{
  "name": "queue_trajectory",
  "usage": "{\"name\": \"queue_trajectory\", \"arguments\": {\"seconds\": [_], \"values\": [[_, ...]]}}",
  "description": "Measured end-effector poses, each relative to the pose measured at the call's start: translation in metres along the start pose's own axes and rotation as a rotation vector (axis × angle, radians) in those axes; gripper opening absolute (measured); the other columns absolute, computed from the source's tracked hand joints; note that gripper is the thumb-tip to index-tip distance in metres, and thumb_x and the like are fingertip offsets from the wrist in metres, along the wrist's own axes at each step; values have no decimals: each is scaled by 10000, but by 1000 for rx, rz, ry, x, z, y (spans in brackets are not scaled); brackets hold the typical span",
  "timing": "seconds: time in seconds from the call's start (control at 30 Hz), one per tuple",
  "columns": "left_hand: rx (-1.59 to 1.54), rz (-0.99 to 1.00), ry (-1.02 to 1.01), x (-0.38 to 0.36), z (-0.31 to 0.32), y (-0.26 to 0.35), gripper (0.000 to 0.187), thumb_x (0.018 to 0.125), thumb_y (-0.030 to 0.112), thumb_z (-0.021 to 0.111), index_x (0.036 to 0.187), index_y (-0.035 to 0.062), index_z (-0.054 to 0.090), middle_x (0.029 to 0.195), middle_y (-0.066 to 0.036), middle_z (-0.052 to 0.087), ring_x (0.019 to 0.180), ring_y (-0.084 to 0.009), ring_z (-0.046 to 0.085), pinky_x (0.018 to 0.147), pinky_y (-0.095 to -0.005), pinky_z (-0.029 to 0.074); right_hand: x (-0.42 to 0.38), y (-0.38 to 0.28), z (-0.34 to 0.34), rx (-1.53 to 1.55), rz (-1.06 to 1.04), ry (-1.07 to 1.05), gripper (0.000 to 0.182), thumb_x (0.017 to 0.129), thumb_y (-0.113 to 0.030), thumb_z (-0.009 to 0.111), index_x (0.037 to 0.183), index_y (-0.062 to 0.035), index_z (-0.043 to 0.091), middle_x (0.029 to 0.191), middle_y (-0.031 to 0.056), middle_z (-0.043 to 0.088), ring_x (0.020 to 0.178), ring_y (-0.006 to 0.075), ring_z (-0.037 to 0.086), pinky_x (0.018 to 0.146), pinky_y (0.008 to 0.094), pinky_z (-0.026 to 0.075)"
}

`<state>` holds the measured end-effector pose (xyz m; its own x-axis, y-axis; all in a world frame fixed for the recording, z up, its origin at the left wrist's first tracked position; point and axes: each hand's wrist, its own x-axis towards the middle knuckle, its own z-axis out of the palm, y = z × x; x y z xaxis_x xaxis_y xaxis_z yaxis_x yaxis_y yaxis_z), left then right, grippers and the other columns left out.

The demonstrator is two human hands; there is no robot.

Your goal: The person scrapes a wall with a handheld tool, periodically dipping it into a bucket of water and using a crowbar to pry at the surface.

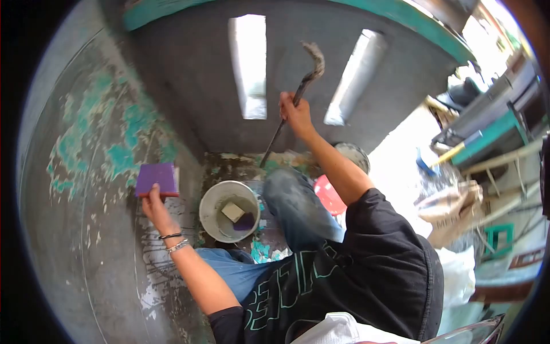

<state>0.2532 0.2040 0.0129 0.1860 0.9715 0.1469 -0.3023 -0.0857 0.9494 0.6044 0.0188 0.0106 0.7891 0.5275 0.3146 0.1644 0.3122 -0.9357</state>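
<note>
My left hand (156, 207) grips a flat purple block (157, 178) with a red lower edge, held at the left wall (103, 229), where the surface is grey with turquoise patches. In my right hand (295, 112) is a long thin dark metal rod (275, 136) with a curved, crusted hook at its top end; its lower tip points down towards the floor. Between my arms stands a white bucket (206, 212) holding water, a pale block (232, 211) and a dark purple piece (244, 222).
A dark grey wall (183, 86) with two bright slots stands ahead. Right of my knee are a red round object (327, 195) and another bucket (352, 153), partly hidden by my arm. Paper sacks (452, 212) and a turquoise stool (498, 241) lie farther right.
</note>
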Motion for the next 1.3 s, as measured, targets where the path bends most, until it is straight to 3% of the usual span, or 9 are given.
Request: {"name": "queue_trajectory", "arguments": {"seconds": [0.1, 0.3, 0.53, 0.6, 0.67, 0.73, 1.07, 1.2, 1.3], "values": [[81, 1, 13, 1, 0, -7, 284, 888, 201, 635, 1076, -13, 630, 1023, -28, 632, 895, -125, 572, 796, -294, 450, -24, -17, -55, 81, -33, 287, 342, 967, -340, 565, 769, -62, 541, 598, -4, 461, 494, 96, 438, 492, 257, 376], [121, 11, -29, 18, -5, -20, 323, 871, 222, 653, 1063, -35, 630, 1057, -49, 620, 900, -150, 565, 803, -315, 460, -104, -63, -162, 348, -188, 408, 328, 960, -293, 591, 715, -98, 496, 545, -63, 323, 461, 53, 296, 455, 238, 276], [210, -5, -58, 39, -5, -36, 351, 873, 223, 644, 1099, -43, 607, 1057, -66, 607, 914, -172, 564, 819, -332, 466, -203, -169, -261, 313, -467, 576, 411, 995, -418, 477, 709, -124, 496, 539, -53, 247, 467, 82, 226, 499, 274, 259], [238, -33, -91, 49, -10, -47, 309, 873, 230, 652, 1020, -40, 617, 975, -75, 620, 817, -166, 592, 688, -331, 497, -252, -206, -307, 303, -566, 717, 438, 969, -472, 503, 695, -130, 491, 538, -57, 255, 461, 81, 235, 503, 280, 268], [251, -10, -90, 40, -1, -41, 302, 872, 230, 652, 1006, -39, 617, 973, -76, 620, 818, -164, 589, 687, -336, 495, -276, -230, -319, 284, -592, 1031, 463, 936, -516, 541, 682, -133, 484, 538, -58, 255, 458, 77, 242, 499, 272, 265], [255, 17, -85, 35, 5, -34, 296, 871, 229, 652, 992, -39, 617, 971, -78, 620, 818, -161, 587, 686, -340, 494, -307, -245, -336, 205, -536, 1151, 473, 913, -536, 566, 681, -132, 483, 539, -60, 262, 458, 74, 253, 496, 267, 269], [328, 27, -99, 26, 14, -25, 313, 861, 233, 660, 986, -50, 613, 943, -56, 601, 819, -152, 556, 727, -315, 474, -442, -227, -418, 3, -587, 1647, 490, 948, -516, 522, 684, -112, 435, 526, -36, 264, 441, 98, 253, 460, 263, 236], [352, 36, -99, 24, 14, -23, 315, 867, 237, 653, 1012, -40, 615, 957, -56, 604, 845, -156, 555, 748, -325, 478, -520, -168, -431, 161, -475, 2044, 489, 962, -521, 461, 714, -101, 422, 535, 12, 359, 457, 150, 396, 436, 285, 329], [323, 34, -132, 30, 8, -28, 330, 872, 250, 649, 1029, -37, 614, 974, -63, 612, 852, -158, 557, 760, -337, 475, -585, -107, -444, 215, -291, 2289, 440, 959, -452, 449, 794, -45, 477, 612, 62, 515, 518, 213, 491, 495, 322, 420]]}}
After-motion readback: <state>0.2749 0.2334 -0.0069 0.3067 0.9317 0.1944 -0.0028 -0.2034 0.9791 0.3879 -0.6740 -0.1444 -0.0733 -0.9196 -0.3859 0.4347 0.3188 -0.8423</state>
